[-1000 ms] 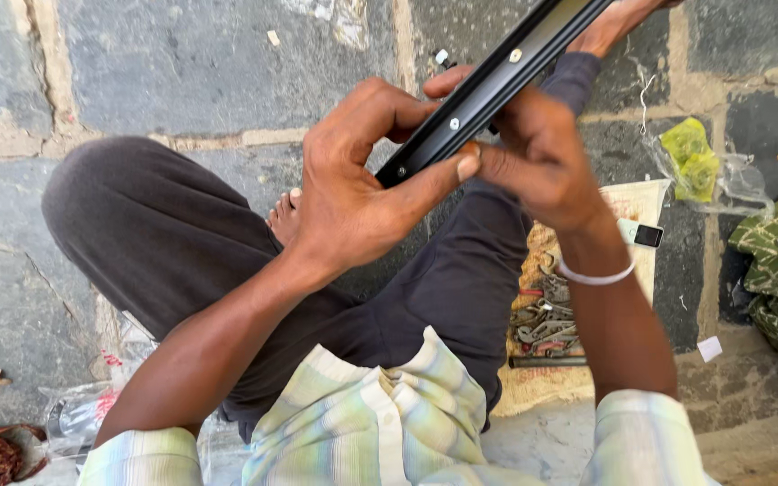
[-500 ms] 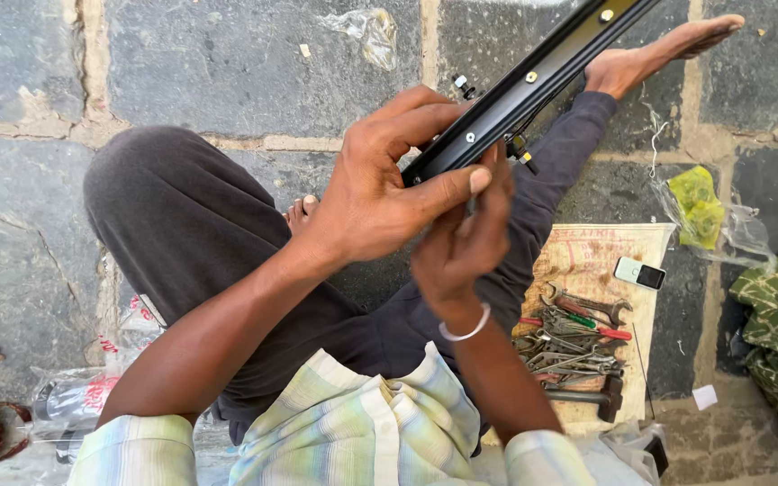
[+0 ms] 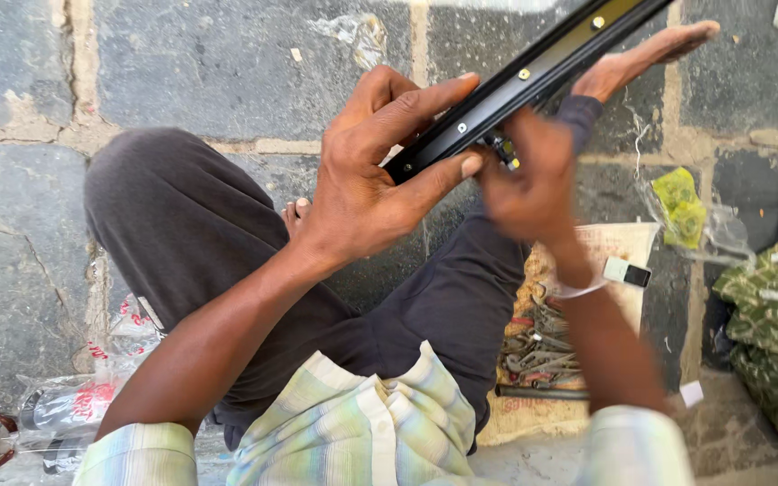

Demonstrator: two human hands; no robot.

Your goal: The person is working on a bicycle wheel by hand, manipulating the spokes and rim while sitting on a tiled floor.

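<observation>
In the head view, a long black rim strip (image 3: pixel 533 76) is gripped by the left hand (image 3: pixel 380 171), with the thumb under it and the fingers curled over its top. The right hand (image 3: pixel 529 175) is blurred just below the strip, pinched on something small; what it is cannot be told. The strip could be dropped if the grip is loosened. Its long side is pointed up and right, away from the fingers.

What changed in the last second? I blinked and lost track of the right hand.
The right hand dropped off the top of the black rim and now sits, blurred, at its underside. The left hand kept its grip on the rim; the tools on the ground stayed put.
</observation>
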